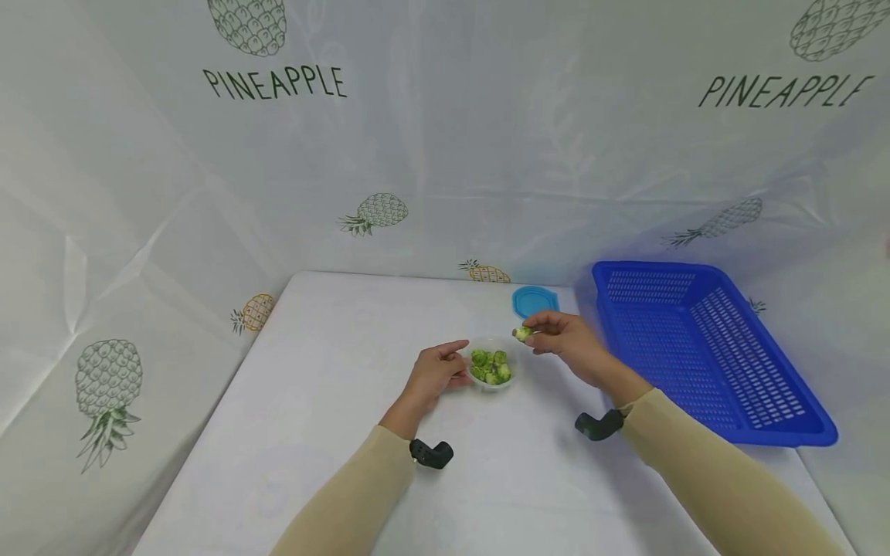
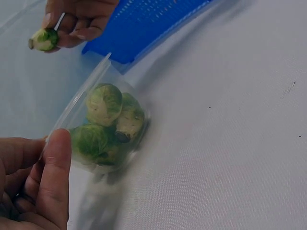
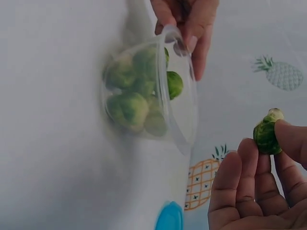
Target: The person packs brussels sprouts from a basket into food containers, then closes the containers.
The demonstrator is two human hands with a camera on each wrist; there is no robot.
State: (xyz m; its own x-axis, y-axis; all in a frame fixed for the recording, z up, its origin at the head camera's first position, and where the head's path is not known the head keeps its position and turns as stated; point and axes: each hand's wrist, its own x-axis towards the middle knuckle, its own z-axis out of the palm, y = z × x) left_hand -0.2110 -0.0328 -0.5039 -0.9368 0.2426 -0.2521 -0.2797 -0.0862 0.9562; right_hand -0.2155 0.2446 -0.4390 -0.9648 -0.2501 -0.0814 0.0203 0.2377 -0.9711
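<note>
A clear plastic tub [image 3: 139,91] with several green Brussels sprouts [image 2: 104,104] in it stands on the white table. My left hand [image 1: 436,371] pinches the tub's rim on its left side, thumb and fingers on either side of the edge in the left wrist view. Up and to the right of the tub, my right hand [image 1: 566,342] holds one Brussels sprout [image 3: 267,133] between thumb and fingertips. That sprout is in the air, apart from the tub, its pale stem end showing.
A round blue lid [image 1: 534,301] lies near the table's back edge, just behind my right hand. To the right stands a large blue plastic basket [image 1: 716,428] with slotted walls. A white pineapple-print sheet [image 1: 445,154] hangs behind the table.
</note>
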